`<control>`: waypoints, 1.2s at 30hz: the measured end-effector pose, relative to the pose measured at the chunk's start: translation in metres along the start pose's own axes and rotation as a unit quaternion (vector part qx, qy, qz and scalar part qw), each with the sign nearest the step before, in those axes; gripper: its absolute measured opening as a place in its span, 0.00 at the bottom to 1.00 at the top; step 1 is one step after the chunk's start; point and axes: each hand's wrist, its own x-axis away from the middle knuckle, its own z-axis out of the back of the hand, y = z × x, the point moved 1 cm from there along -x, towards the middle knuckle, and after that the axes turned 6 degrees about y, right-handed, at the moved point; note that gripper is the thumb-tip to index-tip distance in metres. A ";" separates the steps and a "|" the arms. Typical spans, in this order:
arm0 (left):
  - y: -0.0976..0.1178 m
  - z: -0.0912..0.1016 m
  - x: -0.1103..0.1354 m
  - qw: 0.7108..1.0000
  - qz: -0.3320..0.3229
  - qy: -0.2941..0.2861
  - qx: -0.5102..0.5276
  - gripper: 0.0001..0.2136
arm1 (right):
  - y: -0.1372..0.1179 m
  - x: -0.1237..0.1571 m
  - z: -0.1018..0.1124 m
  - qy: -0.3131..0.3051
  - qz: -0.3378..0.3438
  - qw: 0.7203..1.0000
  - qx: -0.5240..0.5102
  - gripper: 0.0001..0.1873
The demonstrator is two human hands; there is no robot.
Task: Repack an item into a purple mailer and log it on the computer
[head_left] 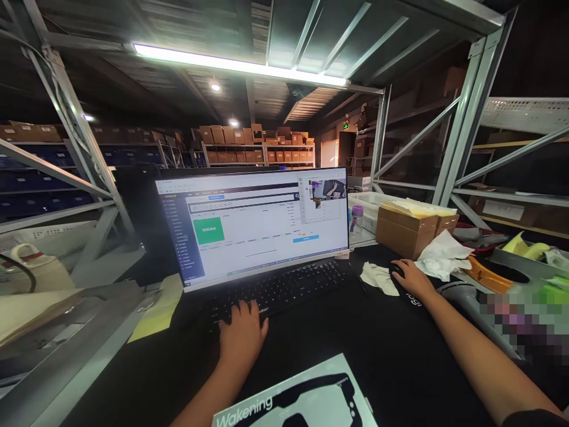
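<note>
Head camera looks down at your two hands on a dark surface [355,350] between metal shelving. Your left hand [242,332] lies flat on the lower left part of the black keyboard [288,284], palm down, fingers spread and resting on the keys; it is open and grips nothing. Your right hand [411,279] is well apart from it, at the right side of the keyboard. It is curved over the black mouse [395,271] and holds it, so only the front edge of the mouse shows under the fingers.

Just behind the keyboard stands the screen [258,219], lit, with a program window and a green square at its left part. Between the keyboard and the mouse lies a white crumpled tissue [377,279], just beside your right hand. Behind this hand is a brown cardboard box [404,231], with more crumpled white paper [442,252] against its right side. A small bottle with a purple cap [356,220] stands to the left of the box, in front of a white basket [368,201]. Near your left forearm, at the bottom edge, lies a printed card with the word "Wakening" [302,400]. A yellow sheet [155,308] lies to the left of the keyboard.
</note>
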 end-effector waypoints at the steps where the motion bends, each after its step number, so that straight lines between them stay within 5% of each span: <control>1: 0.000 0.000 0.000 1.000 0.000 0.001 0.001 0.25 | 0.000 0.000 0.000 0.000 0.000 1.000 0.000 0.26; 36: -0.001 0.004 0.001 1.000 -0.002 -0.002 0.001 0.24 | 0.002 -0.002 -0.008 0.032 0.004 0.999 0.006 0.25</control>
